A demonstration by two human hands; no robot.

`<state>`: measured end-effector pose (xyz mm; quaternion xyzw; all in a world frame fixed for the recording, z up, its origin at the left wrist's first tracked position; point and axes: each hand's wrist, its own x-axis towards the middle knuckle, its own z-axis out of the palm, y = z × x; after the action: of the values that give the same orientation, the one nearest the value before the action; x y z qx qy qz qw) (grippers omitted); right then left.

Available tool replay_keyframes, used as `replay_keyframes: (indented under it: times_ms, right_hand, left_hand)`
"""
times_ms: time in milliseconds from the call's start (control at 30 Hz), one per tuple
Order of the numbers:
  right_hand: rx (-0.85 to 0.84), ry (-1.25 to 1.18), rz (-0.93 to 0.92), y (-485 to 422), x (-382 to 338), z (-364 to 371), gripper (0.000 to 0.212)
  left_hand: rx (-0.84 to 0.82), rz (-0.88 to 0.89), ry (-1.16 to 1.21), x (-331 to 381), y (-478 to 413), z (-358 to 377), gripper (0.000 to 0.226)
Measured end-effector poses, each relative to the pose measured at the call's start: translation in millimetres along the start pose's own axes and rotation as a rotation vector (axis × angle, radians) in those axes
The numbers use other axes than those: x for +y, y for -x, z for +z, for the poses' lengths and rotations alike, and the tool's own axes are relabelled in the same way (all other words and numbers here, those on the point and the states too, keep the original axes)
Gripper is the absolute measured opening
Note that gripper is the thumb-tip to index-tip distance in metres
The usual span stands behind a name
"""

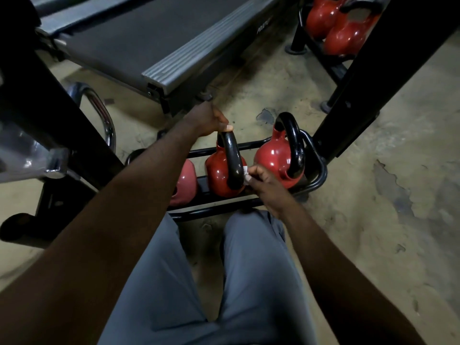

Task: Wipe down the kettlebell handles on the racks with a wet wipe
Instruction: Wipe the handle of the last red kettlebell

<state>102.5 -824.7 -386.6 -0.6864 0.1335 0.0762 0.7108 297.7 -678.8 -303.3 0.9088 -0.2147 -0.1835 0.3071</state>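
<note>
Three red kettlebells sit in a low black rack on the floor. The middle kettlebell has a black handle. My left hand grips the top of that handle, thumb pressed on it. My right hand pinches a small white wet wipe against the lower right leg of the same handle. The right kettlebell stands beside it with its black handle upright. The left kettlebell is partly hidden behind my left forearm.
A treadmill deck lies behind the rack. Black frame posts stand at left and right. More red kettlebells sit on a second rack at top right. A chrome bar curves at left. My knees in grey trousers are below.
</note>
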Motion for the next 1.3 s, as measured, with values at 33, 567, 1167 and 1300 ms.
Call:
replay_keyframes:
  times_ms: [33, 567, 1167, 1300]
  right_hand:
    - [0.053, 0.022, -0.05, 3, 5, 5, 0.011]
    - [0.792, 0.936, -0.649, 35, -21, -77, 0.018]
    - [0.555, 0.831, -0.558, 49, 0, -91, 0.017]
    - [0.515, 0.143, -0.295, 39, -7, -103, 0.007]
  left_hand:
    - [-0.002, -0.003, 0.006, 1, 1, 0, 0.035]
    - [0.076, 0.359, 0.051, 107, -6, 90, 0.045]
    - [0.058, 0.199, 0.076, 115, -13, 105, 0.043]
    - [0.049, 0.186, 0.103, 120, -8, 102, 0.043]
